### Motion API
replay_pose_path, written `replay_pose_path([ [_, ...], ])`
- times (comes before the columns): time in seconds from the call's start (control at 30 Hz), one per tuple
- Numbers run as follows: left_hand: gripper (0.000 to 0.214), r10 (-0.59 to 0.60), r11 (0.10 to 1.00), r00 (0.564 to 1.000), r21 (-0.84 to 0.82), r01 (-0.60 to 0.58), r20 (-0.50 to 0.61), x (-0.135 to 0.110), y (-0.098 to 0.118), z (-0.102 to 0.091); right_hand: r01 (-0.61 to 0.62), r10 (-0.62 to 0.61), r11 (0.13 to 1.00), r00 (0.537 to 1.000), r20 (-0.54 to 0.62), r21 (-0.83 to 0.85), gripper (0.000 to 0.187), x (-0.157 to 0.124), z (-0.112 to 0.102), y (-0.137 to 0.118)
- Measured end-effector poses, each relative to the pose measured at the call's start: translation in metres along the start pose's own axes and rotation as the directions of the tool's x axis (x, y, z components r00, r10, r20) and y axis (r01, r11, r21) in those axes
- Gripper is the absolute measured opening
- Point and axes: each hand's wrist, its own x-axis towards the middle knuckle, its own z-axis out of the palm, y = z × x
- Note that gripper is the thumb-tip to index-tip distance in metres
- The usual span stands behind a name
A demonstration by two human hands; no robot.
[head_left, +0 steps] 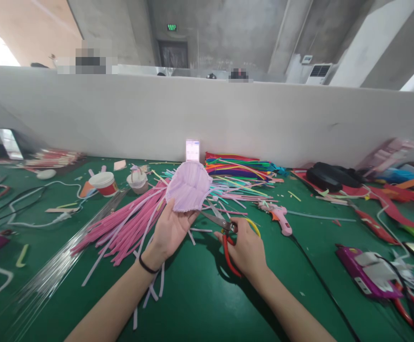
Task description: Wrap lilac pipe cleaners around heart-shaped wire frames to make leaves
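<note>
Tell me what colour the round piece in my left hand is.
Pale purple. The round piece shows best in the head view, the only one.

The disc [188, 187] is lilac with fine paler ribbing; the scissors [231, 228] show grey blades and red and yellow on the handles, against a green tabletop [199, 306]. Pipe cleaners: the left bundle [131, 223] is pink, streaked with lilac; the rear bundle [233, 166] runs red, orange, green, blue, purple. The glue gun [283, 220] is pale pink with an orange trigger [274, 216].
</note>
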Motion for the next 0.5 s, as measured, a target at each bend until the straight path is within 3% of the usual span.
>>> replay_pose_path([
  [0.5,0.033,-0.047,0.999,0.999,0.008,0.047,0.026,-0.0011,-0.004,-0.0006,0.073,-0.073,0.996,0.997,0.014,0.044,0.036,0.001,0.0015,0.001],
])
